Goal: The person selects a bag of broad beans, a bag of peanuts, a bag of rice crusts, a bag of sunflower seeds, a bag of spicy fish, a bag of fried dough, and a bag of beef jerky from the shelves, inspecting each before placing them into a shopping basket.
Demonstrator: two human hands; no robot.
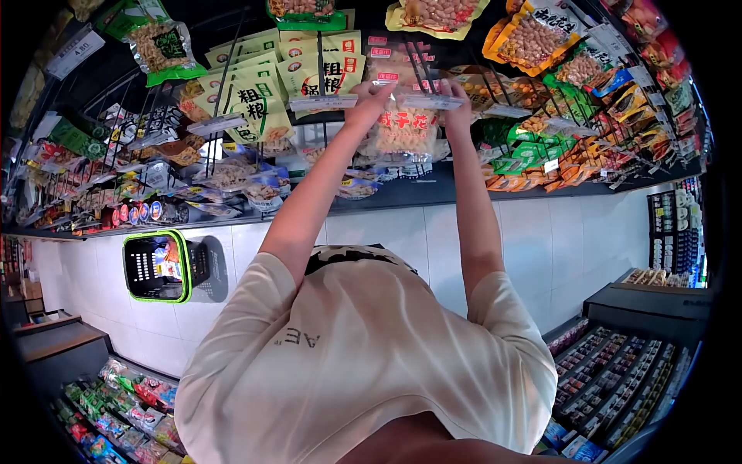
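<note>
A clear bag of peanuts with red lettering [405, 133] hangs at the middle of the rack, below similar bags. My left hand [369, 105] is closed on its upper left side, the thumb lying across the front. At the upper right side, my right hand [456, 110] has its fingers curled in on the same bag, partly behind a clear price-tag holder [430, 101]. Left of my left hand hang pale yellow packets [321, 76] with black lettering.
Hooks carry more snacks, including an orange peanut bag [532, 39] and green packets [533, 155]. A black basket with a green rim [185, 267] stands on the tiled floor [379, 226] at left, with packets inside. Stocked shelves [618, 379] are at lower right.
</note>
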